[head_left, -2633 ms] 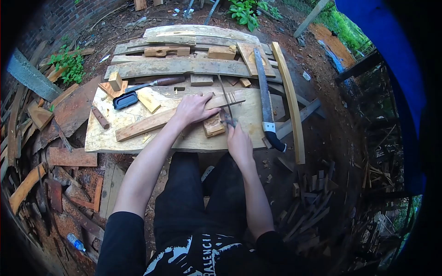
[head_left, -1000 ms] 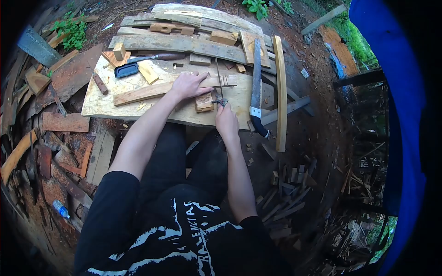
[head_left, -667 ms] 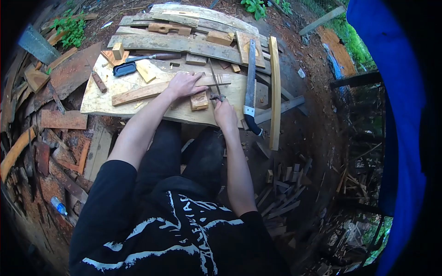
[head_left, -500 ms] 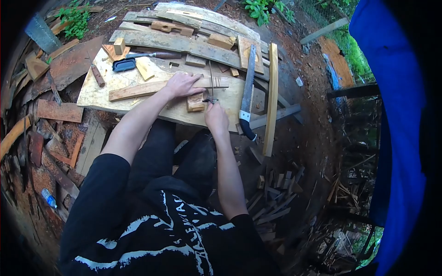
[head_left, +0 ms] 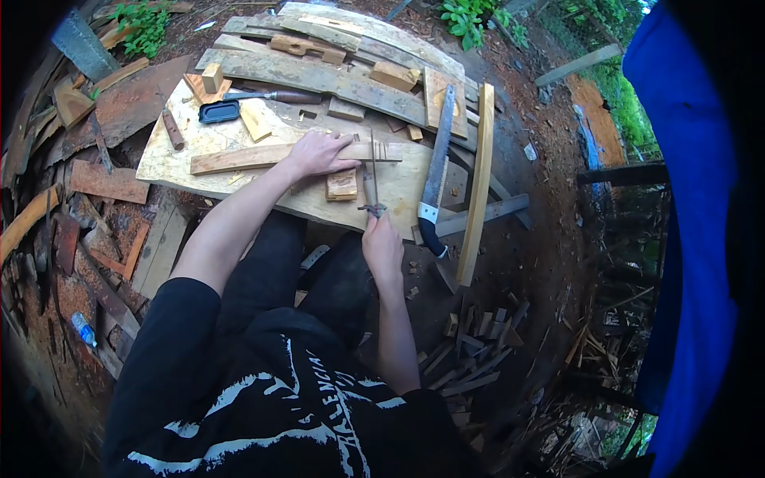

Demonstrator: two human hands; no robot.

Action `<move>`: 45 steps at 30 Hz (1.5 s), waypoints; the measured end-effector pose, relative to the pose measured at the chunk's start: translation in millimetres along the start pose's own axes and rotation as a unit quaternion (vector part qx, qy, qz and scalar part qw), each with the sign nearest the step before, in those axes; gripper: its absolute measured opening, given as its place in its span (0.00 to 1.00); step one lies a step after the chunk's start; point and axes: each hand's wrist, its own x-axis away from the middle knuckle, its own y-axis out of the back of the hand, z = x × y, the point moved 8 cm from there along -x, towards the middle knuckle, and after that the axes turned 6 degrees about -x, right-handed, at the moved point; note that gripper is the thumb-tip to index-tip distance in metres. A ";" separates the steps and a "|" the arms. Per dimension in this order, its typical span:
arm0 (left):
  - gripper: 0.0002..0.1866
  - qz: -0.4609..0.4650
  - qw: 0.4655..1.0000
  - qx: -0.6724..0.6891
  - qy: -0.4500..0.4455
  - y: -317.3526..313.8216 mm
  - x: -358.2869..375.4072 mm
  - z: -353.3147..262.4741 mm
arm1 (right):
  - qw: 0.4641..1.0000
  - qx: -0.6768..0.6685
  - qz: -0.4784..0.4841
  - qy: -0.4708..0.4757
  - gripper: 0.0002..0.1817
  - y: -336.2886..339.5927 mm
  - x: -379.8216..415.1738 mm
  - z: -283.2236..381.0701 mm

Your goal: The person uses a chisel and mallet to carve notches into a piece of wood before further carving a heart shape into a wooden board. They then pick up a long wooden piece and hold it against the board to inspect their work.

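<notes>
My left hand [head_left: 319,153] presses down on a long wooden strip [head_left: 239,159] that lies across the worktop, its fingers gripping the strip near its right part. Several thin cuts show at the strip's right end. A thin-bladed saw [head_left: 372,171] crosses the strip there, its blade pointing away from me. Around its handle, my right hand [head_left: 382,243] is closed at the front edge of the worktop. Below the strip, beside my left fingers, sits a small wood block [head_left: 342,185].
The pale worktop [head_left: 171,163] holds a black tray [head_left: 218,111], a chisel [head_left: 291,96] and wood blocks. At the right lie a handsaw [head_left: 436,171] and a long batten [head_left: 478,191]. Planks [head_left: 311,76] lie behind. Wood scraps [head_left: 478,342] cover the ground.
My right hand has drawn the saw toward me, down past the worktop's front edge. My left hand stays on the strip. The whole view has shifted slightly.
</notes>
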 end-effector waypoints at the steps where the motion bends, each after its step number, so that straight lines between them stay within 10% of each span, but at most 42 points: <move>1: 0.36 0.008 1.000 0.004 0.003 0.0 1.0 0.8 | 1.000 -0.002 0.005 0.002 0.19 0.1 -2.0 3.5; 23: 0.37 -0.020 0.999 0.027 0.012 3.9 8.4 -6.1 | 0.995 -0.073 0.016 -0.058 0.28 -17.4 3.6 -10.9; 28: 0.35 0.097 0.974 0.075 0.191 -12.1 5.0 9.7 | 0.986 -0.152 0.005 -0.071 0.29 -23.6 24.7 -24.9; 31: 0.33 -0.024 0.952 0.060 0.300 -0.6 10.2 23.6 | 0.979 -0.192 -0.021 -0.067 0.27 -12.9 24.9 -17.9; 45: 0.30 0.099 0.946 0.072 0.300 -8.9 21.7 25.2 | 0.993 -0.101 -0.057 -0.017 0.22 3.5 15.5 -2.1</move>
